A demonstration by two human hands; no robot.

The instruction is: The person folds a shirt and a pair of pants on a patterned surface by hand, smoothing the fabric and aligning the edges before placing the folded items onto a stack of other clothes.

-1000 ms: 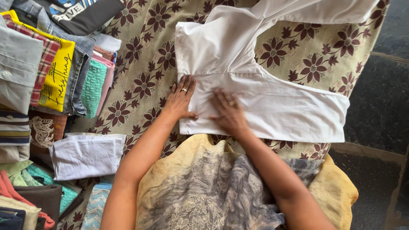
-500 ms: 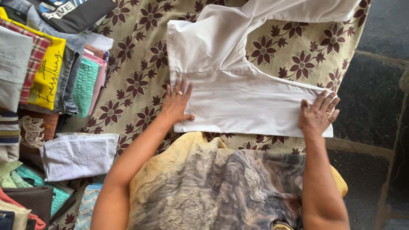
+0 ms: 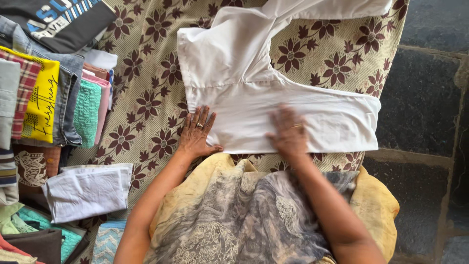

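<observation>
The right hand (image 3: 289,133) is blurred, so its fingers are hard to make out; it lies flat, palm down, on the white garment (image 3: 273,98), gripping nothing. The garment's far part runs out of view past the top edge. The left hand (image 3: 196,133) is sharp (a ring shows on one finger): spread and released, it presses the garment's left end, with its thumb on the cloth and its other fingers partly on the floral sheet (image 3: 146,102).

Right of the right hand the garment's folded leg reaches almost to the sheet's edge, where dark stone floor (image 3: 420,98) begins. Its near hem lies just ahead of the person's yellow-grey lap. Between the left hand and the stacked clothes (image 3: 58,98) further left, bare sheet is open. A folded white cloth (image 3: 88,190) sits near the left forearm.

The garment is plain white, smoothed flat under the hands, creased and bunched further away.
</observation>
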